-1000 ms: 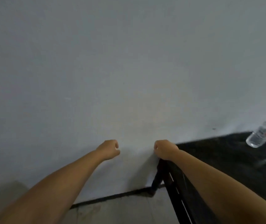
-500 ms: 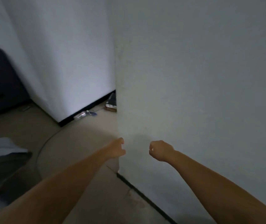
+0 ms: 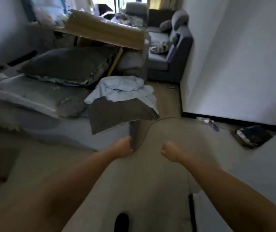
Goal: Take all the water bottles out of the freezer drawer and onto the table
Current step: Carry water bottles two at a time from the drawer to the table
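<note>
The person is holding both arms out in front, over a pale floor [image 3: 159,190]. The left hand [image 3: 123,148] is curling into a loose fist and is holding nothing. The right hand [image 3: 170,151] is also balling up into a fist, with nothing in it. The two hands are hanging near each other but are not touching.

No water bottle for the job is showing clearly here, and the freezer drawer and the desk are not showing either. A small see-through thing [image 3: 204,120] is lying on the floor by the bottom of the white wall [image 3: 234,64] on the right; it is too blurry to tell what it is.

On the left, a grey sofa [image 3: 41,124] is sitting with big dark cushions [image 3: 63,66] piled on it. A light blue cloth [image 3: 122,89] is lying bunched up on the sofa's end. A flat piece of cardboard [image 3: 103,32] is resting above the cushions. Another grey sofa [image 3: 167,52] is standing farther back. A dark bag-like thing [image 3: 249,136] is lying on the floor at the right.
</note>
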